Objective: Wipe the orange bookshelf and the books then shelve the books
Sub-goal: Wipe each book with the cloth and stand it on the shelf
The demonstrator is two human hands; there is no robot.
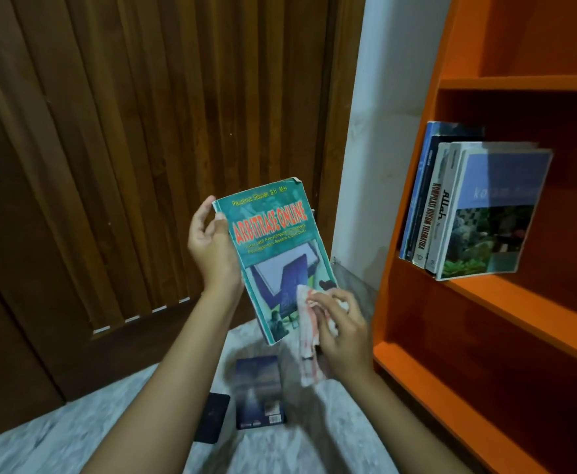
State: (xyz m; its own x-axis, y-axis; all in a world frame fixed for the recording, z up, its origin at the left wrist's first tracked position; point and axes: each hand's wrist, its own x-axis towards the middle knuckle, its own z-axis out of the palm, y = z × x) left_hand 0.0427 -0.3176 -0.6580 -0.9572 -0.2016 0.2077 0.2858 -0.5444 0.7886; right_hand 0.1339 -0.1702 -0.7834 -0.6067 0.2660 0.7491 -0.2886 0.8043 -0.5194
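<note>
A worn green paperback (277,258) is grasped by the left hand (212,248); a crumpled white-red cloth (309,333) is clenched in the right hand (343,333) against its glossy cover's lower corner.

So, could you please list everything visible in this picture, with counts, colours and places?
Green paperback book titled Arbitrase Online: one, green with red lettering, held up at centre.
White cloth with red pattern: one, pressed on that book's lower right corner.
Orange wooden bookshelf: one, orange, at right.
Upright shelved books: about five, blue, black and white, on the middle shelf's left end.
Dark blue book: one, flat on the floor below the hands.
Flat black item: one, on the floor beside it; unclear what.
Brown slatted wooden door: one, at left.
Pale marbled floor: grey-white, below.
Left hand: gripping the green book's left edge.
Right hand: holding the cloth.
</note>
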